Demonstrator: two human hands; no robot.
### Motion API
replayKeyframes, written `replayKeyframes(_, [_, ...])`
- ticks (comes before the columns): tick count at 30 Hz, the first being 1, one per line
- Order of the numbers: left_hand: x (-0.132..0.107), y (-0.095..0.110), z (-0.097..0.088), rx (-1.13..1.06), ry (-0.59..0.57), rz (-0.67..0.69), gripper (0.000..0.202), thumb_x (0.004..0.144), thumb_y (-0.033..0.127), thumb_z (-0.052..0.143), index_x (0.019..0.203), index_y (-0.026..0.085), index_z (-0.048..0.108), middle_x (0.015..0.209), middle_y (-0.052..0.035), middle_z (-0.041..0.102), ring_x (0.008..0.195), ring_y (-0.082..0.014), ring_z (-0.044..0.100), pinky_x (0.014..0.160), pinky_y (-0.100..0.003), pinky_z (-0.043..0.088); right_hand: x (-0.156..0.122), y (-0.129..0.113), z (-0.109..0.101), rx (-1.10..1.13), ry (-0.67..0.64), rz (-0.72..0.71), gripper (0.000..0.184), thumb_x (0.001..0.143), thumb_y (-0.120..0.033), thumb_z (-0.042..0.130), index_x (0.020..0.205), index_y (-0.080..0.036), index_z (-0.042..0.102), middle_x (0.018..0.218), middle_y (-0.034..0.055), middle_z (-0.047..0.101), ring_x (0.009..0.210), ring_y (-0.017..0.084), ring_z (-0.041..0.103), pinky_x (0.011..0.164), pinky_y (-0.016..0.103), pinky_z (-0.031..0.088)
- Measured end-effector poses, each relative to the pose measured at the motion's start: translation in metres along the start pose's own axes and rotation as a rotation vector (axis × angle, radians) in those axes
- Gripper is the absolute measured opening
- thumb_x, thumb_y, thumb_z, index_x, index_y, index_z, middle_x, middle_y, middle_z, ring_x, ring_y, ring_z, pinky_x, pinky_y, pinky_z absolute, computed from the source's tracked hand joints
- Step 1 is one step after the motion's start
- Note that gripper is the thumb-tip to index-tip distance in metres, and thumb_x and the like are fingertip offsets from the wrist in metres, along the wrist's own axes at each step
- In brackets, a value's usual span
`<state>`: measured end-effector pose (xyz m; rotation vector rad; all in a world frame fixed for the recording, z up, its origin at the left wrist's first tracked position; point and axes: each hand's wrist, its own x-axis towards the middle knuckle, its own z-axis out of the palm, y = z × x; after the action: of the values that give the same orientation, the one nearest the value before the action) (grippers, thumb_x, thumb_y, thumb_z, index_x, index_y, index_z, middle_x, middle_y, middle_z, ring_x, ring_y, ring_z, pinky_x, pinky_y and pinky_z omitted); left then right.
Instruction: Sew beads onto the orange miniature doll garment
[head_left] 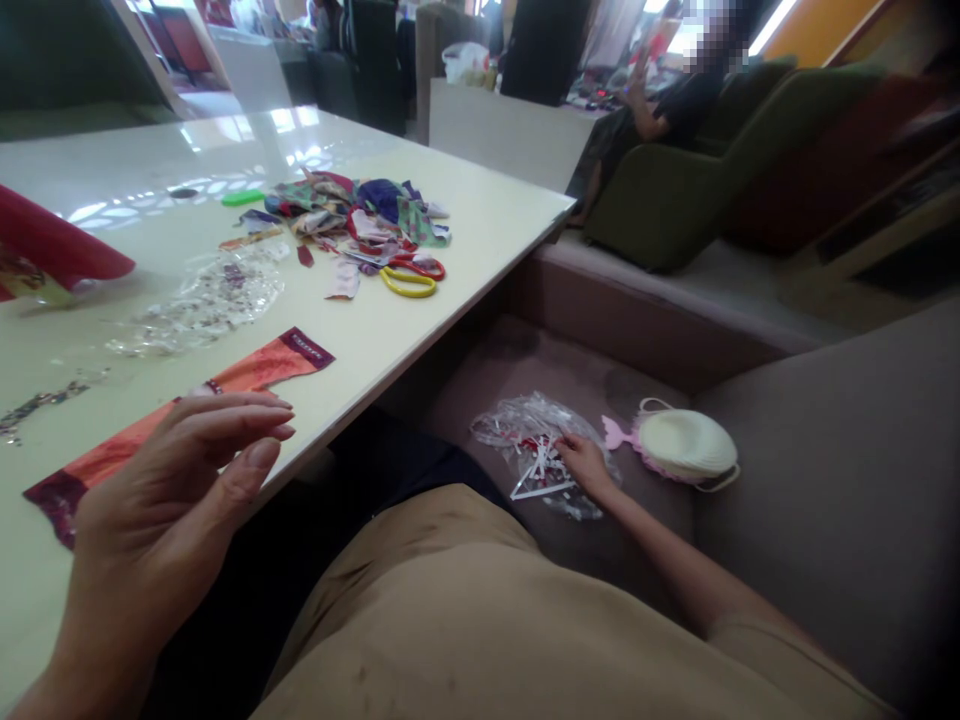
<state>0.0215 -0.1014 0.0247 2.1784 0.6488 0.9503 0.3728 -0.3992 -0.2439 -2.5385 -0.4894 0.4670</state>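
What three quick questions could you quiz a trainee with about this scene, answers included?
1. Which hand reaches down to the clear plastic bag and white strips on the seat?
2. True or false: the left hand is gripping the scissors.
3. Which of these is on the seat?
A) the orange wrapper
B) the cream handled bag
C) the pile of fabric scraps

Key
1. The right hand.
2. False: the scissors lie on the table, and nothing shows in the left hand.
3. B
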Motion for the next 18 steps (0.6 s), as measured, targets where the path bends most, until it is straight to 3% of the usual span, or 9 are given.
replayKeyframes(12, [-0.002,-0.005,0.0,0.007,-0.024,0.03,0.011,0.085,0.028,0.061,0.093,0.025,0.069,0.101,-0.0032,0.066,0.102,-0.0225,0.062,0.101,-0.041,0.042,-0.004,0.001,-0.005,0.0,0.072,-0.019,0.036,0.091,-0.037,0.057,0.121,-0.016,0.057,0.12,0.0081,0.059,0.102,0.02,0.06,0.085,0.041,0.052])
replayKeyframes(18, [-0.004,-0.008,-0.002,0.002,-0.018,0.03,0.012,0.085,0.028,0.061,0.093,0.025,0.069,0.101,-0.0029,0.067,0.099,-0.0215,0.062,0.106,-0.043,0.04,-0.011,-0.001,-0.013,0.05,0.048,-0.045,0.034,0.092,-0.038,0.056,0.118,-0.017,0.058,0.118,0.0073,0.06,0.099,0.019,0.06,0.084,0.039,0.053])
